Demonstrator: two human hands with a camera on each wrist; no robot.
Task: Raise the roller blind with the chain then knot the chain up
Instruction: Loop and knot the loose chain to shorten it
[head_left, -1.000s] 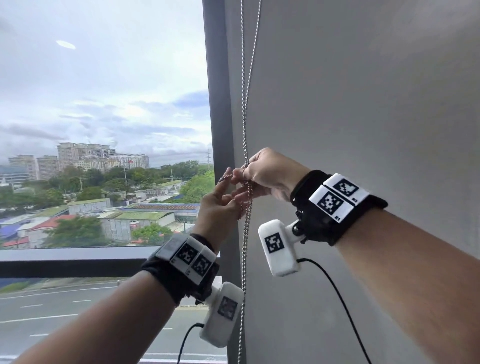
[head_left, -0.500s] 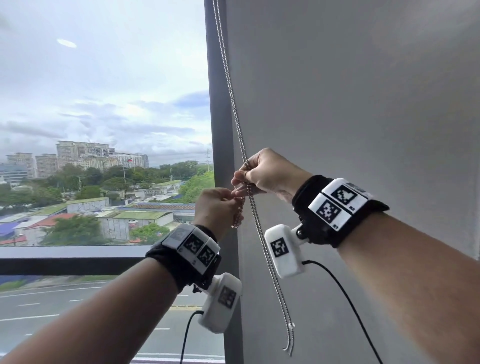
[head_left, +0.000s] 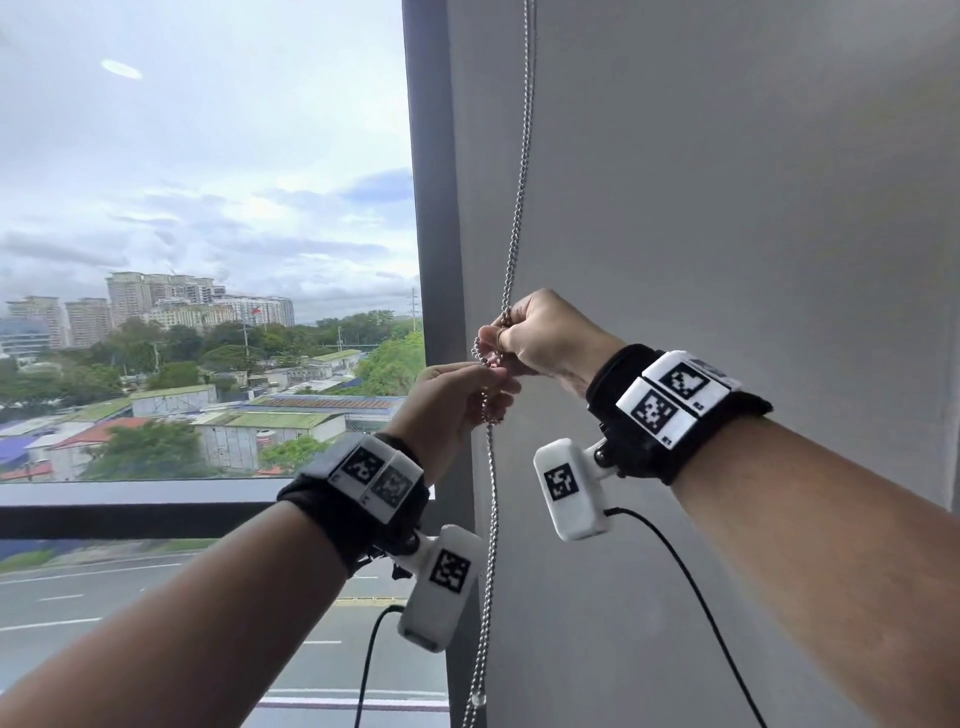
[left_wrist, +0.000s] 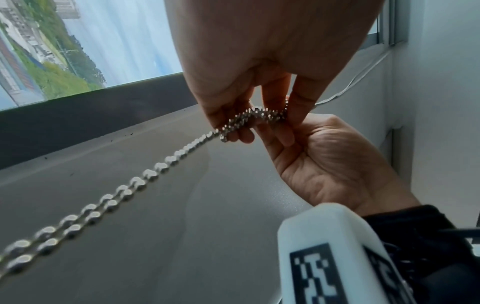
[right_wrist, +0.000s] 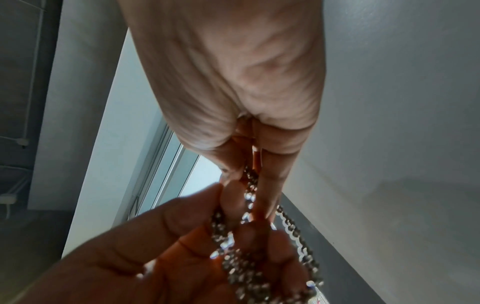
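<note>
Steel bead chain (head_left: 521, 171) pinched between both hands; no legible writing.

No words, brands or numbers can be read anywhere. The only signs are black-and-white square code patterns: two side by side on the white plates of the right wristband (head_left: 675, 397), two, blurred, on the left wristband (head_left: 376, 478), and one each on the white camera housings hanging under the right wrist (head_left: 563, 480) and the left wrist (head_left: 449, 571). Small dark marks sit at the edges of the wristband plates, too tiny to make out.
</note>
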